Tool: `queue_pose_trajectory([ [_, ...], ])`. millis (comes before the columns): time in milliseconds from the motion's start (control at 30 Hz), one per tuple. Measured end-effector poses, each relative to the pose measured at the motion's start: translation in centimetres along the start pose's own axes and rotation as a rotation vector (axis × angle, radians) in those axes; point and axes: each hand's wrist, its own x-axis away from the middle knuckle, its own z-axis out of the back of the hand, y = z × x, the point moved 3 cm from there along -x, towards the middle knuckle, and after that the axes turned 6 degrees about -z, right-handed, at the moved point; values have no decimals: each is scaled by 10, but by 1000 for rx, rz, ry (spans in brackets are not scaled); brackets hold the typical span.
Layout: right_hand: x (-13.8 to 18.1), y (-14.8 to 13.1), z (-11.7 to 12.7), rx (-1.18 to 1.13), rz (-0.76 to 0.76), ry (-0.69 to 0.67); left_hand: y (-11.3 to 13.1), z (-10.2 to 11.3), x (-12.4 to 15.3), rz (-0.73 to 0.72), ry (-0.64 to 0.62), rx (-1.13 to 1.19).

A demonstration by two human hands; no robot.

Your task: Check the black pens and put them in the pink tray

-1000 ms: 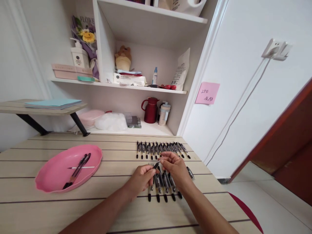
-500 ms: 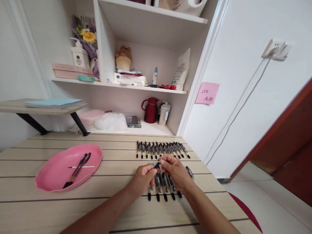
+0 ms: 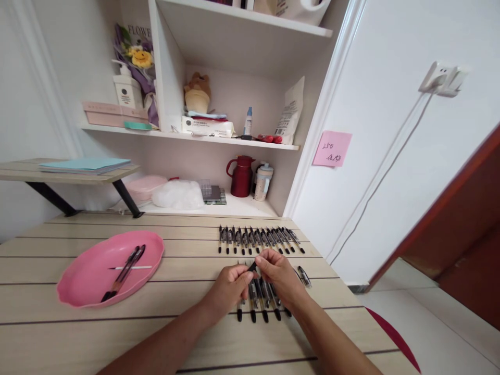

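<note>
Above the near row of pens, a small black pen part [image 3: 253, 266] is pinched between my two hands. My left hand [image 3: 230, 286] closes thumb and fingers on its lower end. The fingertips of my right hand [image 3: 275, 268] grip the upper end and hide much of it. Under the hands lies the near row of pens [image 3: 265, 302], black ends toward me and partly covered. Beyond, a longer row of black pens [image 3: 250, 240] is lined up side by side. A black pen cap [image 3: 303, 277] lies right of my right hand.
On the left stands a pink tray [image 3: 84, 271] with two pens [image 3: 124, 273] and a thin white refill [image 3: 136, 267]. A small raised stand [image 3: 89, 178] carries blue paper. Behind the table is a shelf with a red jug [image 3: 241, 177] and a tumbler [image 3: 263, 182].
My right hand's fingers have shifted slightly on the pen part, covering the shiny tip that showed before. The rows and the tray have not moved.
</note>
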Motion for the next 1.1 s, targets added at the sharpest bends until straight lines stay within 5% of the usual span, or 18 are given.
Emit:
queue_pose_trajectory([
  [1100,4,3,1,-44,-75,-70,-5,4,-2,-65,5,-174],
])
